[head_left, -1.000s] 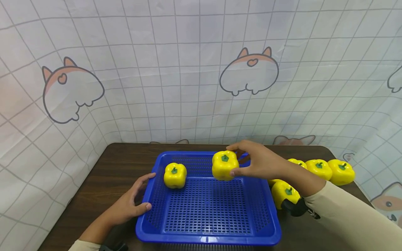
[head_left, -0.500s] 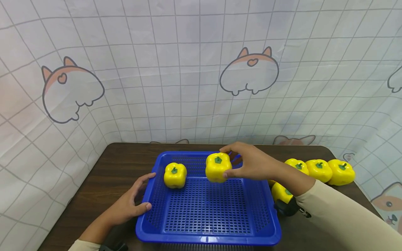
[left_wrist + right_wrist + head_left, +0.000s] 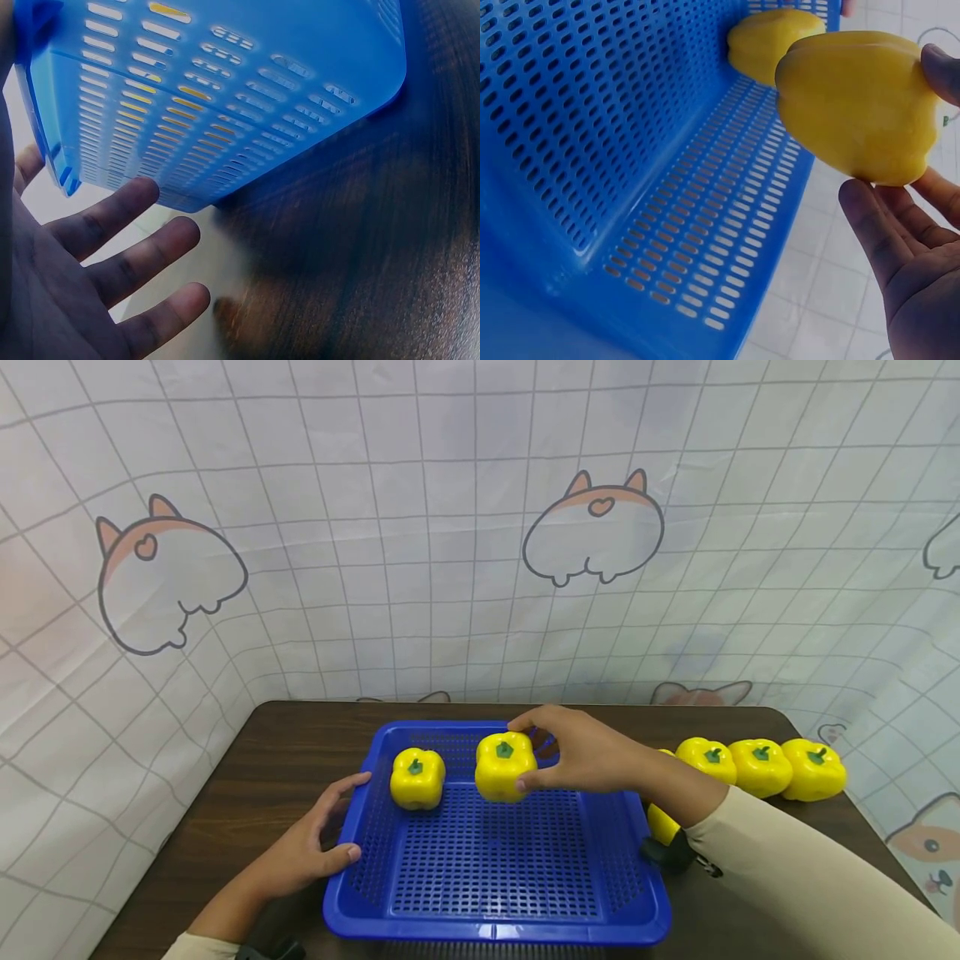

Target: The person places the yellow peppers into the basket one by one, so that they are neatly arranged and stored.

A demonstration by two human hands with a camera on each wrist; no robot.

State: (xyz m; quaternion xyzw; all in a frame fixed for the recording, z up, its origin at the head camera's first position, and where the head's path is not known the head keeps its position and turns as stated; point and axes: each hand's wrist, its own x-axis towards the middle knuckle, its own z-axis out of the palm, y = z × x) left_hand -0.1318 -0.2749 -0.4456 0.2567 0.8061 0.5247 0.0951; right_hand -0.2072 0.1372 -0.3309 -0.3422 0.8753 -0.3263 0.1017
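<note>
In the head view a yellow bell pepper (image 3: 504, 767) with a green stem is pinched between thumb and fingers of my right hand (image 3: 581, 750). It is above the far inner part of a blue perforated plastic basket (image 3: 495, 932). Another yellow bell pepper (image 3: 417, 779) sits in the basket's far left corner; the right wrist view shows that pepper (image 3: 772, 41) just beyond the held one (image 3: 862, 105). My left hand (image 3: 303, 843) touches the basket's left rim with thumb and index finger spread apart. The left wrist view has its other fingers (image 3: 150, 255) extended, off the basket wall (image 3: 225, 45).
Several more yellow bell peppers (image 3: 813, 770) stand on the dark wood table (image 3: 247, 777) right of the basket, some partly hidden by my right forearm. A white grid-patterned cloth (image 3: 390, 543) with cartoon animals hangs behind the table.
My right hand has carried the held pepper leftward and slightly down over the basket, closer to the pepper inside. My left hand and the basket stay put.
</note>
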